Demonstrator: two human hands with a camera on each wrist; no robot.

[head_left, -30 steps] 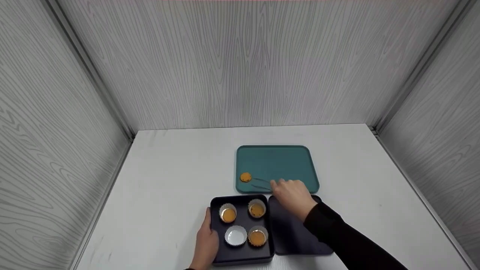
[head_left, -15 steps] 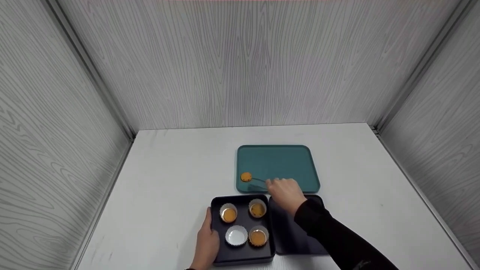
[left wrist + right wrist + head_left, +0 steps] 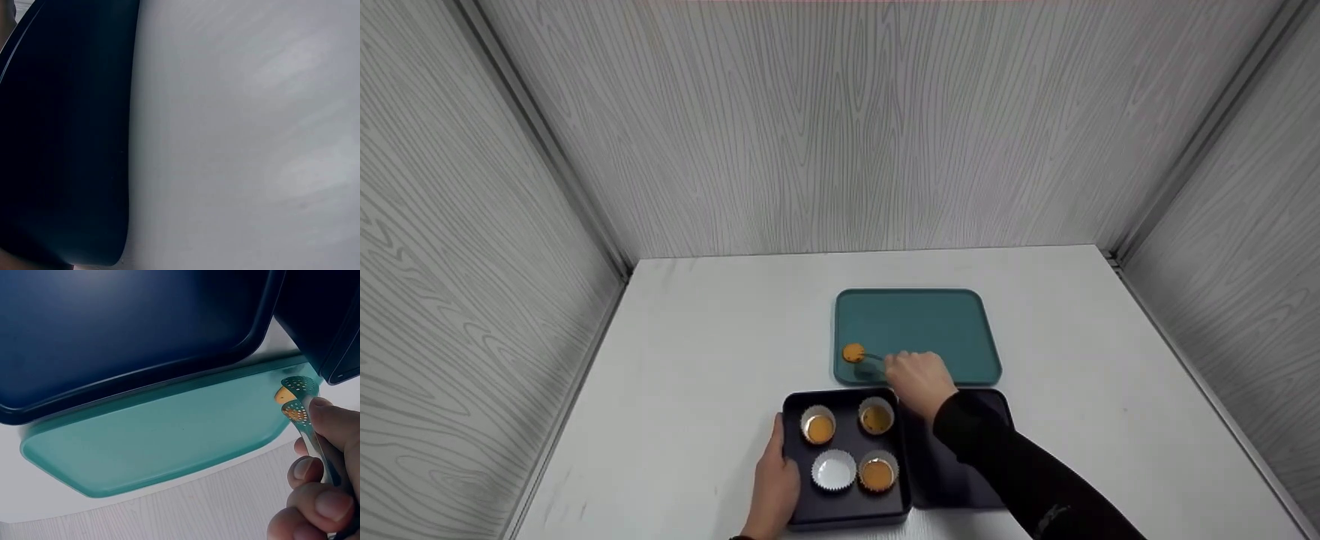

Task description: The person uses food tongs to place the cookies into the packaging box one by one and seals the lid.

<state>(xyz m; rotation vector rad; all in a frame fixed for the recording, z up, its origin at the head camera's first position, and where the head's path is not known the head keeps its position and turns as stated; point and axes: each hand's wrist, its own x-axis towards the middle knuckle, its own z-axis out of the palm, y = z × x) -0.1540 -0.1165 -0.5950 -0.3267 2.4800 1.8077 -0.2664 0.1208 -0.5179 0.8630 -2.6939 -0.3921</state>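
Gripping metal tongs (image 3: 309, 437) in right hand (image 3: 919, 379), perforated ends at orange cookie (image 3: 853, 352) near front left corner of teal tray (image 3: 919, 322). Resting left hand (image 3: 775, 476) along left side of dark box (image 3: 847, 436); cannot tell finger curl.

- One left hand (image 3: 774, 480) and one right hand (image 3: 919, 381) are making two hands.
- One pair of tongs (image 3: 310, 439) is being held.
- One green tray (image 3: 922, 322) and one dark tray (image 3: 941, 480) are making two trays.
- Four paper cups (image 3: 833, 471) are standing in one box (image 3: 847, 436).
- Four cookies (image 3: 853, 352) are showing (three in cups, one on the green tray).
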